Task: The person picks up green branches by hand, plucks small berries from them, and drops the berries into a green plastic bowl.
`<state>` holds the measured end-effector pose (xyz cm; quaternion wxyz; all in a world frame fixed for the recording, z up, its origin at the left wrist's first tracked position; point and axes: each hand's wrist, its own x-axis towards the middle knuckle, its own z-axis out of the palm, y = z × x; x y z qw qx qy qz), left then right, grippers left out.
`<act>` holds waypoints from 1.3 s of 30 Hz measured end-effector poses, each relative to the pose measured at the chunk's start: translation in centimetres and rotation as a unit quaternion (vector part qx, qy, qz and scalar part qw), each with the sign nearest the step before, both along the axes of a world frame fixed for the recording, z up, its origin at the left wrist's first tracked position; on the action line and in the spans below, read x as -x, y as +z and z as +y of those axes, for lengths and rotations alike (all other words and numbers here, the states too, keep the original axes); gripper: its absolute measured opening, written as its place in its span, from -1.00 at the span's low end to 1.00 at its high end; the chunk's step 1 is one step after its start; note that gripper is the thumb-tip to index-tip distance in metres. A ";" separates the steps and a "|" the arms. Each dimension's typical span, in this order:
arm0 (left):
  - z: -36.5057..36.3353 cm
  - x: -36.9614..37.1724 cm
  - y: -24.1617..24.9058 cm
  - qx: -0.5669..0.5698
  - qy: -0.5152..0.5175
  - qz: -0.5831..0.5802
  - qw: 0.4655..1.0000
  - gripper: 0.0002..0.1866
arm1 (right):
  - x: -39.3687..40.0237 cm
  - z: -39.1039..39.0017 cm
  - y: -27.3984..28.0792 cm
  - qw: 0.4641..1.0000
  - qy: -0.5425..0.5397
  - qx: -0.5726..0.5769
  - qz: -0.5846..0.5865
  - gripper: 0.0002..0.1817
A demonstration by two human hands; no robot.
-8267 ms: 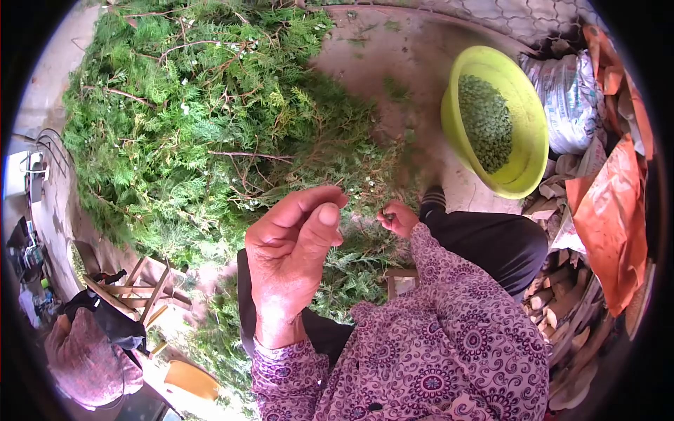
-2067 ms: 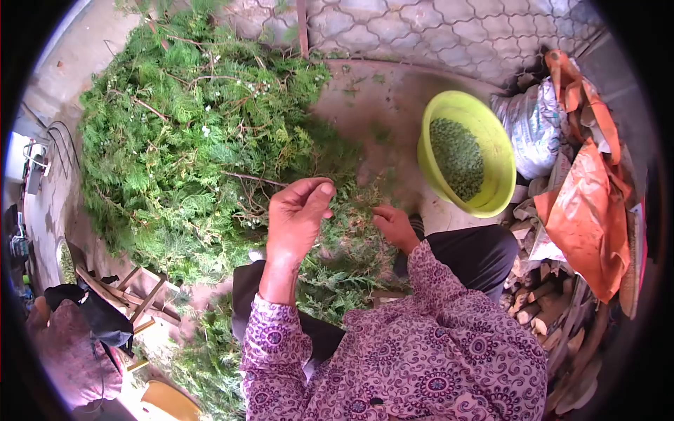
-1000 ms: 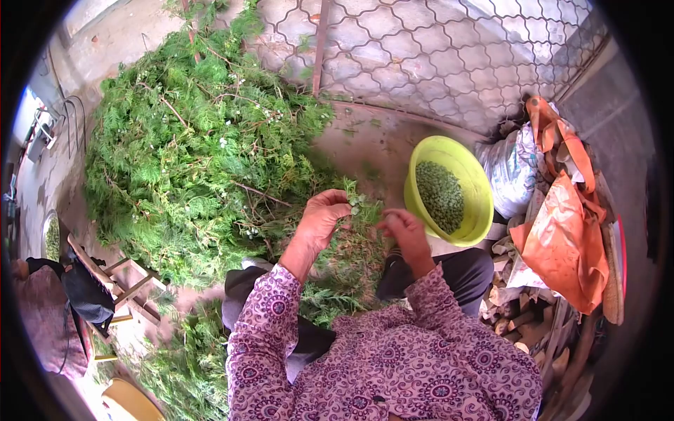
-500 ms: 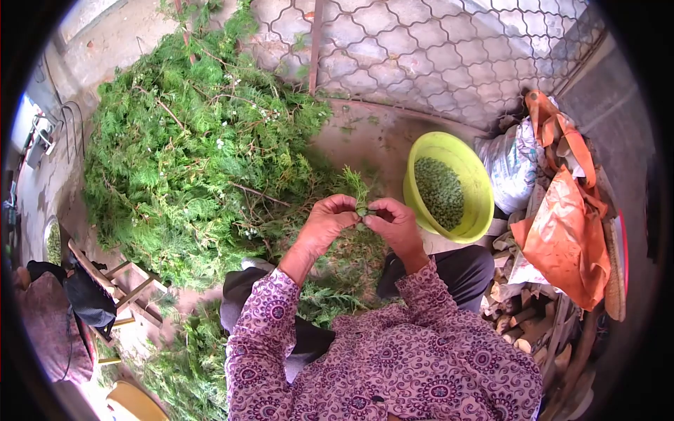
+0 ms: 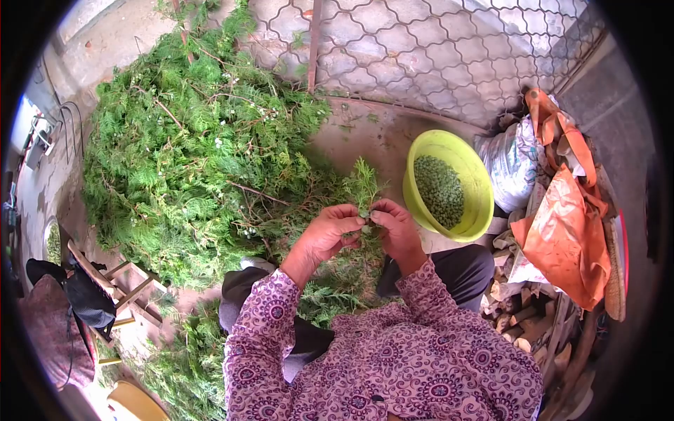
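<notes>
My left hand [image 5: 326,235] is closed, its thumb and fingers pinching the lower end of a small evergreen sprig [image 5: 362,184]. The sprig's feathery tip points away from me. Right beside it, my right hand [image 5: 398,230] pinches at the same lower end, fingertips nearly meeting those of the left. Small round green cones seem to sit between the fingers, mostly hidden. To the right of my hands, a yellow-green basin [image 5: 483,203] holds a heap of small green cones [image 5: 439,191].
A big pile of cut evergreen branches [image 5: 189,154] covers the left side. Wire mesh fencing [image 5: 421,56] stands ahead. A white sack [image 5: 512,161], an orange bag [image 5: 565,238] and stacked firewood [image 5: 523,319] lie right. A person sits at far left near a wooden stool [image 5: 130,284].
The sprig stands a little more upright and shows more of its foliage. Both hands have shifted slightly, with the left fingers changing their hold.
</notes>
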<state>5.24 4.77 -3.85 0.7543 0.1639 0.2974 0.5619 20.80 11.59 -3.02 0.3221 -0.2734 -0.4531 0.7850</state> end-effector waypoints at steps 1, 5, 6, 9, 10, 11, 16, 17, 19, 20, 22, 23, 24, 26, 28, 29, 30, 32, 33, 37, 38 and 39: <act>0.0 -0.1 0.1 -0.006 0.010 -0.001 1.000 -0.91 | 0.0 0.0 0.0 1.000 0.000 0.000 0.000 -0.88; -0.1 -0.2 0.5 -0.013 0.018 -0.015 1.000 -0.92 | -0.2 0.6 0.3 0.984 -0.022 0.140 0.107 -0.83; -0.1 -0.2 0.6 -0.002 0.025 0.004 1.000 -0.92 | -0.4 0.9 0.3 0.984 -0.019 0.127 0.124 -0.81; 0.0 0.1 0.1 0.012 0.042 0.050 0.998 -0.91 | -0.9 0.9 2.2 0.985 -0.052 0.112 0.125 -0.83; 0.2 0.1 0.0 0.016 0.050 0.076 0.996 -0.91 | -1.2 1.2 2.2 0.984 -0.052 0.113 0.124 -0.83; 0.2 0.0 0.0 0.017 0.049 0.076 0.996 -0.91 | -1.5 1.4 2.2 0.997 -0.035 0.039 0.060 -0.82; 0.2 -0.6 0.0 -0.016 0.019 0.224 0.974 -0.92 | -0.4 -0.2 2.2 0.963 0.009 -0.209 -0.168 -0.76; 0.2 -0.7 0.0 -0.015 0.019 0.224 0.974 -0.92 | -0.5 -0.1 1.6 0.964 0.009 -0.209 -0.167 -0.76; 0.1 -0.7 -0.3 -0.030 0.014 0.241 0.970 -0.91 | -0.5 0.0 1.1 0.960 0.030 -0.222 -0.170 -0.79; 0.0 -0.7 -0.3 -0.029 0.014 0.240 0.970 -0.91 | -0.6 0.0 1.2 0.960 0.030 -0.221 -0.171 -0.79; -0.2 -0.6 -0.2 -0.036 0.003 0.249 0.968 -0.91 | -0.5 -0.2 2.0 0.958 0.044 -0.210 -0.189 -0.85; -0.2 -0.5 0.1 -0.037 0.003 0.249 0.968 -0.91 | -0.5 -0.3 2.3 0.958 0.044 -0.210 -0.190 -0.85; -0.3 -0.4 0.5 -0.045 -0.012 0.250 0.967 -0.93 | -0.6 -0.3 2.6 0.962 0.055 -0.171 -0.208 -0.87; -0.3 -0.2 0.7 -0.053 -0.026 0.250 0.967 -0.95 | -0.8 0.0 2.3 0.963 0.067 -0.132 -0.226 -0.87; -0.4 0.0 0.5 -0.060 -0.045 0.211 0.975 -0.94 | -0.9 0.3 1.5 0.993 0.076 0.088 0.002 -0.88; -0.3 -0.1 0.4 -0.060 -0.044 0.210 0.975 -0.94 | -0.8 0.2 1.9 0.993 0.077 0.088 0.001 -0.88; -0.2 -0.2 0.3 -0.040 -0.007 0.185 0.982 -0.93 | -0.8 -0.1 2.5 0.991 0.036 0.122 0.039 -0.89; -0.1 -0.4 0.1 -0.020 0.031 0.162 0.986 -0.92 | -0.6 -0.2 3.0 0.985 -0.004 0.155 0.080 -0.90; 0.0 -0.6 0.0 -0.007 0.061 0.180 0.982 -0.92 | -0.7 0.0 2.9 0.987 -0.028 0.139 0.075 -0.91; 0.4 -0.8 -0.8 0.015 0.098 0.212 0.972 -0.91 | -2.0 0.6 1.5 0.998 0.022 0.046 -0.042 -0.91; 0.5 -1.0 -0.7 0.015 0.095 0.212 0.973 -0.91 | -2.1 0.5 1.2 0.998 0.019 0.046 -0.042 -0.91; 0.4 -1.1 -0.6 0.013 0.100 0.217 0.971 -0.91 | -1.8 0.2 0.7 0.995 0.037 0.045 -0.078 -0.89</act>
